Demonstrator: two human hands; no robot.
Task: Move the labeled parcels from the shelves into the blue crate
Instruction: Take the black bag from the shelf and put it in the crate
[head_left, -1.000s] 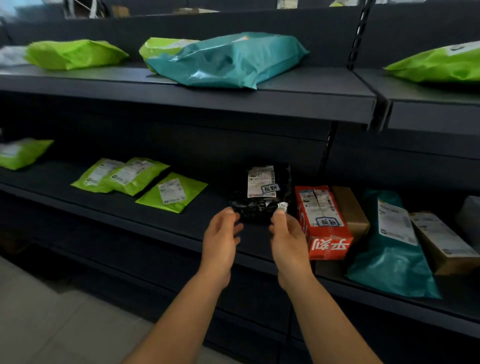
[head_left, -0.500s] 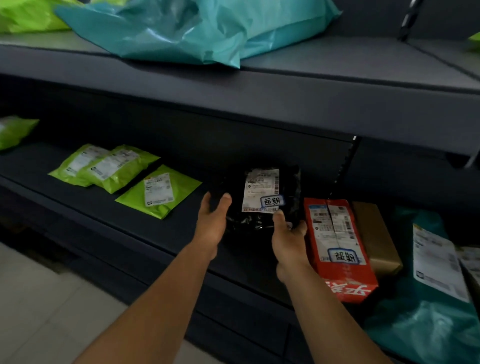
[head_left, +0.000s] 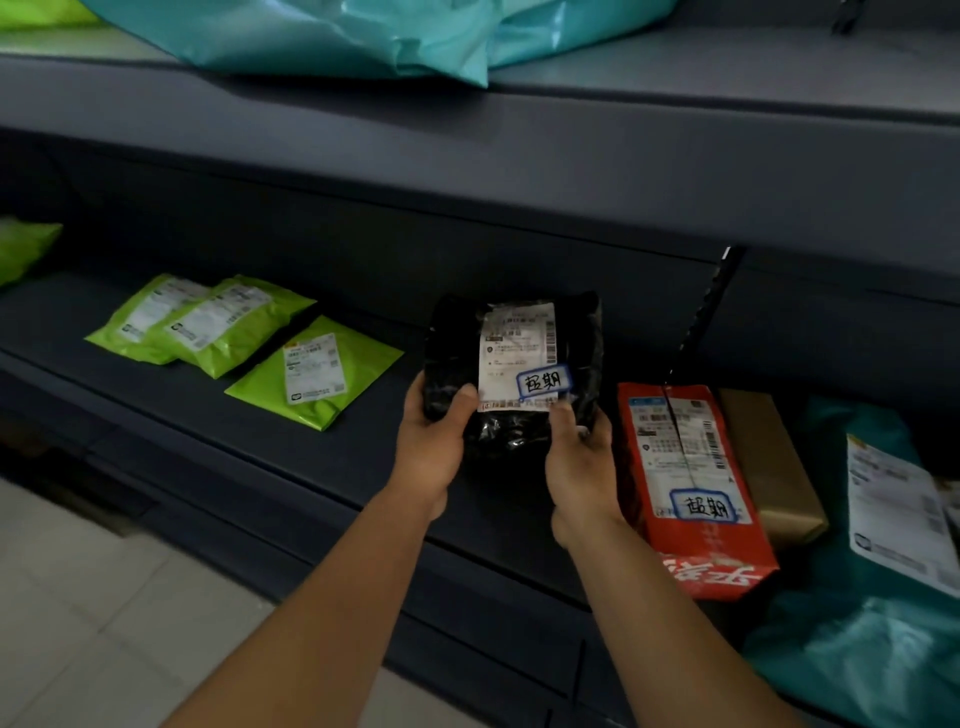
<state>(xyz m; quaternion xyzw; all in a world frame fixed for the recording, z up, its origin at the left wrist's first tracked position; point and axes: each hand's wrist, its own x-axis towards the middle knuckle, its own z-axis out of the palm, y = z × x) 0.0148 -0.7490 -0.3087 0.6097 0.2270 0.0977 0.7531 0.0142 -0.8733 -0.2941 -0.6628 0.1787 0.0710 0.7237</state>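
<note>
A black plastic parcel (head_left: 582, 343) with a white shipping label and a blue-bordered handwritten sticker is tilted up over the middle shelf (head_left: 363, 457). My left hand (head_left: 434, 447) grips its lower left edge, thumb on the front. My right hand (head_left: 582, 467) grips its lower right edge, thumb on the label. Just right of it lies a red parcel (head_left: 691, 499) with the same kind of blue-bordered sticker. The blue crate is not in view.
Three green mailers (head_left: 311, 374) lie on the same shelf to the left. A brown box (head_left: 774, 467) and a teal bag (head_left: 872, 649) lie to the right. A large teal bag (head_left: 363, 31) rests on the upper shelf. Tiled floor (head_left: 104, 623) shows at lower left.
Both hands went from open in front of the shelf to closed on the black parcel, and its top end has tipped up. The camera moved closer and lower.
</note>
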